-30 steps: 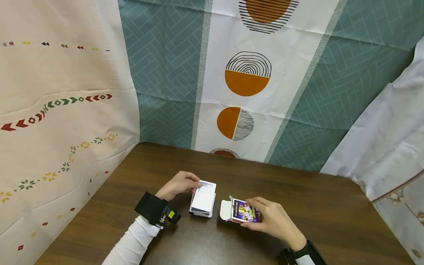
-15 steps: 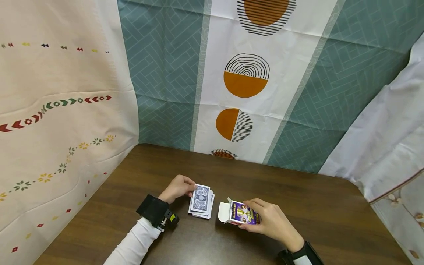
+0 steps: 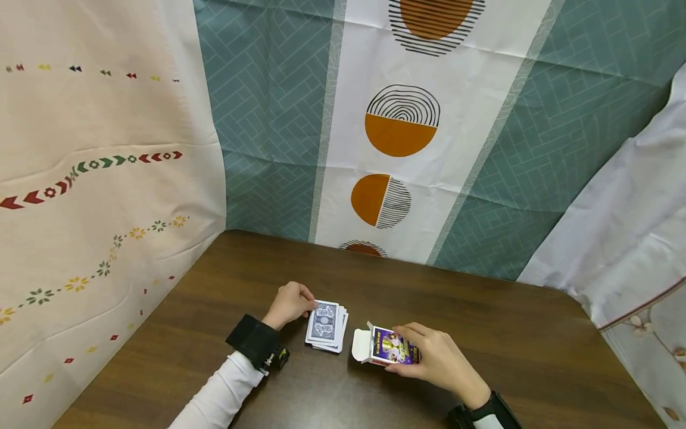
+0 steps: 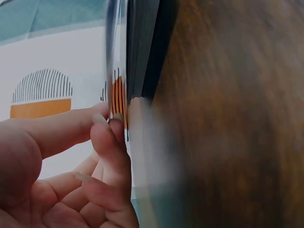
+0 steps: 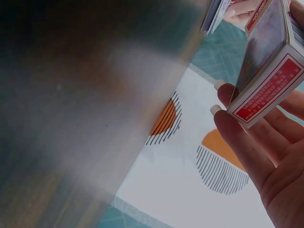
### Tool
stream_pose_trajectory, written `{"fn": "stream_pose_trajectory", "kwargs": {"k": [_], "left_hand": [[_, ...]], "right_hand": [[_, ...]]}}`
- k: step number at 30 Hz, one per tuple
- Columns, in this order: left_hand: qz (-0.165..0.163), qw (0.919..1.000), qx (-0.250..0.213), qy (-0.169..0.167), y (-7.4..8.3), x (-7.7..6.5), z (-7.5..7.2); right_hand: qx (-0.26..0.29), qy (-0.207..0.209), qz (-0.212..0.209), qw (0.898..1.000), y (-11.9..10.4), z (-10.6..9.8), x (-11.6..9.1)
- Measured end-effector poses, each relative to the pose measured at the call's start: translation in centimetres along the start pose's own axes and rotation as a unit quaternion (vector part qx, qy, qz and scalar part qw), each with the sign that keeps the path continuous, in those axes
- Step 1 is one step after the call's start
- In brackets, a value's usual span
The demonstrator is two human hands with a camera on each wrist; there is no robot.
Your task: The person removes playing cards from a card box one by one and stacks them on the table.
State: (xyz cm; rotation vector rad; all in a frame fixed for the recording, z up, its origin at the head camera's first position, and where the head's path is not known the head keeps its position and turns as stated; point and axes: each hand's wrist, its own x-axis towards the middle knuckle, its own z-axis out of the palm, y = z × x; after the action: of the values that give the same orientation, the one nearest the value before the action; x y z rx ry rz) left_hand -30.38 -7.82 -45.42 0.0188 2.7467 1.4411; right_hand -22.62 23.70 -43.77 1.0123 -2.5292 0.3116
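Note:
A pile of playing cards (image 3: 325, 325) with blue patterned backs lies slightly fanned on the table, left of the middle in the head view. My left hand (image 3: 289, 305) is at its upper left corner. In the left wrist view, thumb and fingers pinch the edge of a card (image 4: 117, 57), just apart from the thicker dark stack (image 4: 142, 47). My right hand (image 3: 434, 356) grips a purple card box (image 3: 393, 347) by its right end. The box's white flap (image 3: 361, 345) stands open toward the pile. Seen from the right wrist, the box's red-and-white side (image 5: 268, 90) rests against the fingers.
Both hands work over a dark brown wooden table (image 3: 321, 396). A green and white patterned cloth (image 3: 268, 149) hangs along its back edge. Cream cloth (image 3: 107, 196) drapes the left side, and white cloth (image 3: 605, 238) the right.
A second ago the pinched card was raised and shone white; it has since come down over the pile with its blue back visible. The right hand and box have barely moved.

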Motion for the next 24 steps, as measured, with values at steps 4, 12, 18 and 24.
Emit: {"fn": "stream_pose_trajectory", "kwargs": {"k": [4, 12, 18, 24], "left_hand": [[0.004, 1.0, 0.007, 0.003, 0.1, 0.1, 0.0], [0.026, 0.9989, 0.037, 0.004, 0.9, -0.3, -0.2], [0.115, 0.9844, -0.006, -0.133, 4.2, -2.5, 0.3], [0.178, 0.959, 0.01, -0.22, 6.4, -5.0, 2.4]], "right_hand": [[0.002, -0.004, 0.0, 1.0, 0.0, 0.2, 0.0], [0.002, -0.004, 0.0, 1.0, 0.0, 0.4, 0.0], [0.008, -0.007, 0.004, 1.0, 0.0, 0.2, 0.1], [0.013, 0.005, -0.006, 1.0, -0.1, 0.2, 0.2]]}}
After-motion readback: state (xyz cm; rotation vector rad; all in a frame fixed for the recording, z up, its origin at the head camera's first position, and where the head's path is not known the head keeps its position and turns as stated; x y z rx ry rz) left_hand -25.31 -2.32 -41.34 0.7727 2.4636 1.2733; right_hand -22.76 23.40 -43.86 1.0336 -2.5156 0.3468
